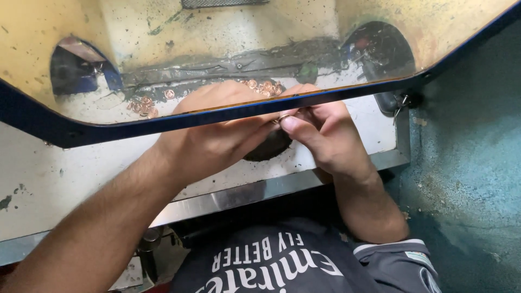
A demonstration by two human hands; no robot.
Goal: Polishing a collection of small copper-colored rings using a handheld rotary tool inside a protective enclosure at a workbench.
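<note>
Both hands meet at the middle of the white worktop [65, 179], right under the blue-edged clear shield [163, 123] that slants across the view. The left hand [217, 135] comes in from the lower left, knuckles up, fingers stretched toward the right hand [320, 133], and the two touch at the fingertips. Pinched there is a small ring [283, 116], coppery in colour, thin and round. The right thumb presses on it from the near side; the left fingertips close on it from the other side. So both hands are narrow, closed in a fine pinch on that one ring, not spread at all.

The ring sits at the very tip of the right thumb, just under the shield's blue edge. Directly beneath the joined fingers, a dark round opening [268, 147] shows in the worktop, partly covered by the left hand.

Beyond the fingertips, seen through the shield, lies a loose heap of copper rings [265, 87], close past the knuckles. A second heap of copper rings [144, 106] lies further off past the left hand, on the far left side. A metal strip [244, 192] edges the worktop below the wrists, nearer the person's dark shirt [282, 260].
</note>
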